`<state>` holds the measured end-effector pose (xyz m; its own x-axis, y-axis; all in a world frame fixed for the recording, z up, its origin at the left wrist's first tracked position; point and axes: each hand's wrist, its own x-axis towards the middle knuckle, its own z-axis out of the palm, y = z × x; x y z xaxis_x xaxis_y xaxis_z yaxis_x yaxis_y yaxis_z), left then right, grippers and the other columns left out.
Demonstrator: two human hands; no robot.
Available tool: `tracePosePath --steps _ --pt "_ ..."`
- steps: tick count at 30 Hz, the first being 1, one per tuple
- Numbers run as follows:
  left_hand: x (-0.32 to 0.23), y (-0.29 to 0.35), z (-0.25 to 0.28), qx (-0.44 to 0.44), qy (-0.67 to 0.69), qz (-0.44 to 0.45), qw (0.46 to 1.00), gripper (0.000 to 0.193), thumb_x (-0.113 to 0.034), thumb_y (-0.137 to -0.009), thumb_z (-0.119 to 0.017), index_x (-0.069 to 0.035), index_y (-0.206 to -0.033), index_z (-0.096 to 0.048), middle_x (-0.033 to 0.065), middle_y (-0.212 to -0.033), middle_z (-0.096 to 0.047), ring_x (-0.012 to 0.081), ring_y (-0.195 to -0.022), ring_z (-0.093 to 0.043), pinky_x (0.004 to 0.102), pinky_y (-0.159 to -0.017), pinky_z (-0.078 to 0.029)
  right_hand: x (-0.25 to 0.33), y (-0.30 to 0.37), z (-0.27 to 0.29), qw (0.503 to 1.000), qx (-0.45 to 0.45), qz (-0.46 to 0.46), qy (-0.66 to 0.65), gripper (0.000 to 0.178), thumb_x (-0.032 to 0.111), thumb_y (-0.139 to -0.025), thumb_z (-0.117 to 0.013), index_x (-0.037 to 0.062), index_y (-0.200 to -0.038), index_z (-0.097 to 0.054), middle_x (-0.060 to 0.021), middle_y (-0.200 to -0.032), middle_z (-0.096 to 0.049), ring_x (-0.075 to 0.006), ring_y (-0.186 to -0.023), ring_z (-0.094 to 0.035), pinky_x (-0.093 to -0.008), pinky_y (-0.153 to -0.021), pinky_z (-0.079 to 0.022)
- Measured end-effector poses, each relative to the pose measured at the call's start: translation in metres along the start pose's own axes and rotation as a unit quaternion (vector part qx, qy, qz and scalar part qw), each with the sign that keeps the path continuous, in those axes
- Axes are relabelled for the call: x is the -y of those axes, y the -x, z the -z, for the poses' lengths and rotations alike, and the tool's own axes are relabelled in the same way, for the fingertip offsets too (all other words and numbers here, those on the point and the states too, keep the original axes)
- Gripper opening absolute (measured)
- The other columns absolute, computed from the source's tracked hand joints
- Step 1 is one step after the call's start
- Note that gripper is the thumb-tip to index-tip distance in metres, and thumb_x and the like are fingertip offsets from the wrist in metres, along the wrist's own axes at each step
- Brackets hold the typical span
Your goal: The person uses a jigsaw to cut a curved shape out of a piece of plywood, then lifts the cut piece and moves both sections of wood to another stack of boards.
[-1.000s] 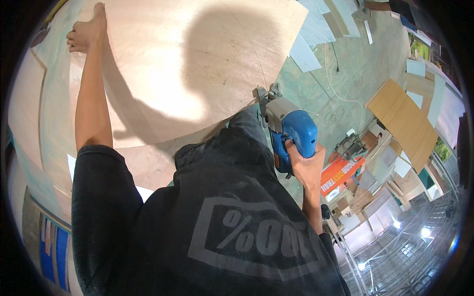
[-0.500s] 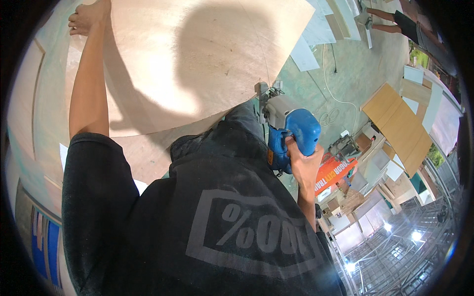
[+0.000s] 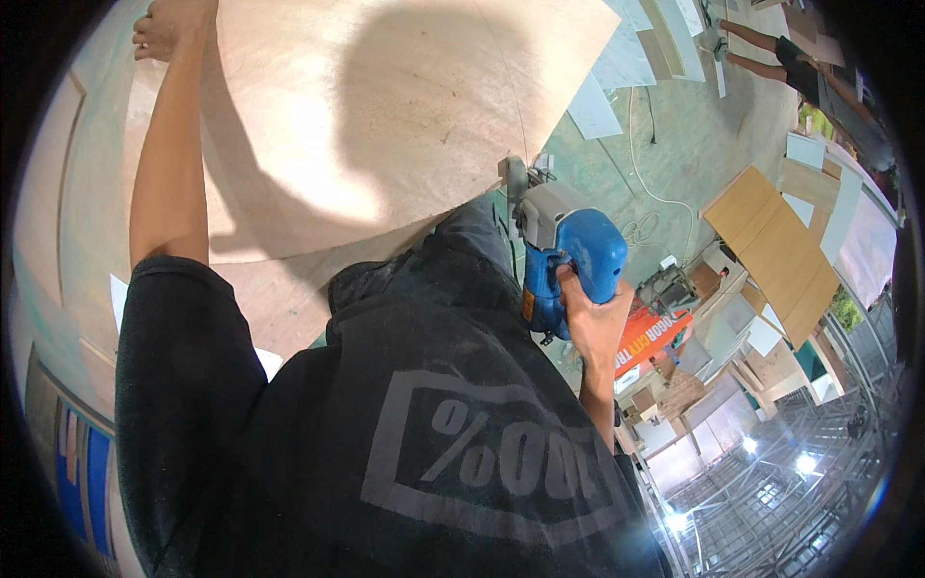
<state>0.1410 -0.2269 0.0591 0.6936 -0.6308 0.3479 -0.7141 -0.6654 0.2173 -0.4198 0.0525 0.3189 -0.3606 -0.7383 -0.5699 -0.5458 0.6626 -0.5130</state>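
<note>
A blue and grey jigsaw [image 3: 568, 234] is at the near right edge of a pale plywood sheet [image 3: 289, 144]. My right hand [image 3: 597, 318] is wrapped round its handle, thumb toward me. The jigsaw's front end meets the sheet where a thin drawn line comes down to the edge; its blade cannot be made out. At the far left, my left hand [image 3: 175, 29] has its fingers curled at the sheet's left side, arm stretched across the wood. The sheet's near edge curves, and a head-shaped shadow falls on its surface.
Another plywood piece [image 3: 289, 303] lies below the sheet. On the green floor to the right are a pale cable [image 3: 636, 164], white board offcuts [image 3: 593, 108], a tan panel [image 3: 774, 252] and an orange banner [image 3: 650, 339]. A person [image 3: 800, 67] is at the far right.
The view has shifted slightly. My right hand keeps its grip on the jigsaw, which stays at nearly the same spot on the edge. My left hand stays at the sheet's left side.
</note>
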Motion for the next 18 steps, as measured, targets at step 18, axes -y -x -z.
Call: tracePosePath --steps 18 --pt "-0.061 0.033 0.047 -0.01 0.055 0.058 0.997 0.075 -0.057 -0.085 -0.067 0.011 -0.114 -0.056 0.0309 -0.117 -0.053 0.0473 -0.115 -0.053 0.0612 -0.098 -0.04 0.007 -0.001 0.005 1.0 -0.001 -0.008 0.024 0.019 0.014 -0.086 -0.075 0.0016 -0.077 -0.065 0.0021 -0.064 -0.055 -0.0065 -0.061 -0.049 -0.0282 -0.057 -0.042"
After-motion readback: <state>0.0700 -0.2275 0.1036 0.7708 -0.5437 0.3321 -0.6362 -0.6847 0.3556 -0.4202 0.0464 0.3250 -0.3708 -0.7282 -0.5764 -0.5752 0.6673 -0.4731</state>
